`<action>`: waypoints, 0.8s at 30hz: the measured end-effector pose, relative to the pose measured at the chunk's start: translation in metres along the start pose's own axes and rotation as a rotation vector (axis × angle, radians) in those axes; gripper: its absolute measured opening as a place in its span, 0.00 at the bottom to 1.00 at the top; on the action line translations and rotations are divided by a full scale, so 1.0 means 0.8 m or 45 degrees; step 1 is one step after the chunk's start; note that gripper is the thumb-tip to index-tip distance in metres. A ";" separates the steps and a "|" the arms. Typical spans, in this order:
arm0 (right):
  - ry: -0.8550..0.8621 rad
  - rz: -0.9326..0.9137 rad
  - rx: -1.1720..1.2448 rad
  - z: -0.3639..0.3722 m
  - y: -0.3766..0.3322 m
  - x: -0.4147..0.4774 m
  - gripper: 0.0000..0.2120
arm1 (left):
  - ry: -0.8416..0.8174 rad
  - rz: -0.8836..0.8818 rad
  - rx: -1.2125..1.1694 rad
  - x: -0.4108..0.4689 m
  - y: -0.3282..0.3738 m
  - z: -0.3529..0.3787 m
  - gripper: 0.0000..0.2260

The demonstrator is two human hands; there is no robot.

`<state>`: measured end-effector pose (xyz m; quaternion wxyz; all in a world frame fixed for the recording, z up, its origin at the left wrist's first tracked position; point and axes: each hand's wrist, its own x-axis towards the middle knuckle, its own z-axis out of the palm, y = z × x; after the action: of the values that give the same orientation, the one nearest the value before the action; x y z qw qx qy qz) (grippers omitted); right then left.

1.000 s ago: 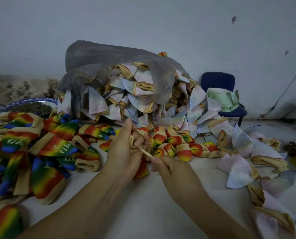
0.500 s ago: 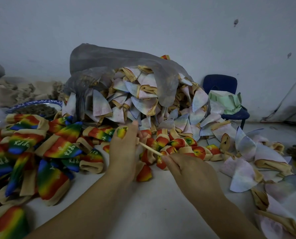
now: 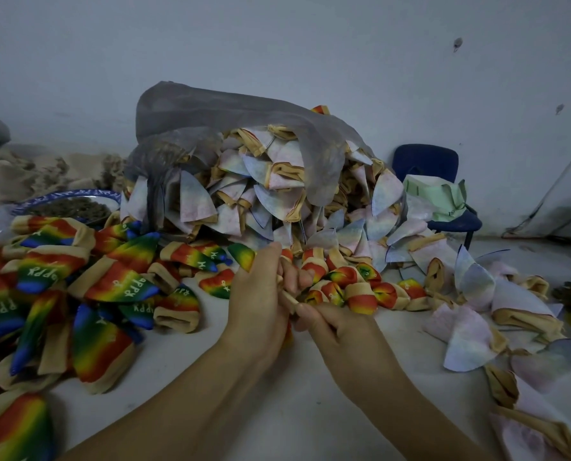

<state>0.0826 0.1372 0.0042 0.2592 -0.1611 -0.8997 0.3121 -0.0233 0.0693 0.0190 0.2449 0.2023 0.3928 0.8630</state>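
Observation:
My left hand (image 3: 260, 304) grips a small rainbow fabric piece with a tan cuff; the piece is mostly hidden behind the hand, only a red-orange edge (image 3: 289, 331) showing below. My right hand (image 3: 330, 324) pinches a thin tan stick (image 3: 289, 297) whose far end goes into the piece held by the left hand. The two hands almost touch at the table's middle. A chain of rainbow pieces turned right side out (image 3: 350, 289) lies just beyond the fingers.
A grey plastic bag (image 3: 230, 128) spills pale inside-out pieces (image 3: 260, 201) at the back. Finished rainbow pieces (image 3: 77, 287) cover the left. More pale pieces (image 3: 497, 314) lie on the right. A blue-rimmed plate (image 3: 67, 196) sits back left, a blue chair (image 3: 443, 194) back right.
My right hand has pushed the stick leftward into the piece, so much less of the stick shows and the hands have closed together.

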 end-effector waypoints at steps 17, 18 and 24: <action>-0.066 0.034 -0.094 0.002 0.003 0.001 0.31 | 0.020 0.086 0.003 -0.003 0.015 0.005 0.19; -0.056 0.038 -0.050 0.001 0.002 0.001 0.29 | -0.023 0.080 0.001 -0.005 0.015 0.007 0.21; -0.059 0.066 0.308 0.004 -0.003 -0.002 0.21 | -0.186 0.098 0.101 -0.011 0.008 0.008 0.25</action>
<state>0.0815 0.1327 0.0030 0.2475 -0.1446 -0.8567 0.4287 -0.0140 0.0644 0.0263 0.2315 0.2893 0.3998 0.8384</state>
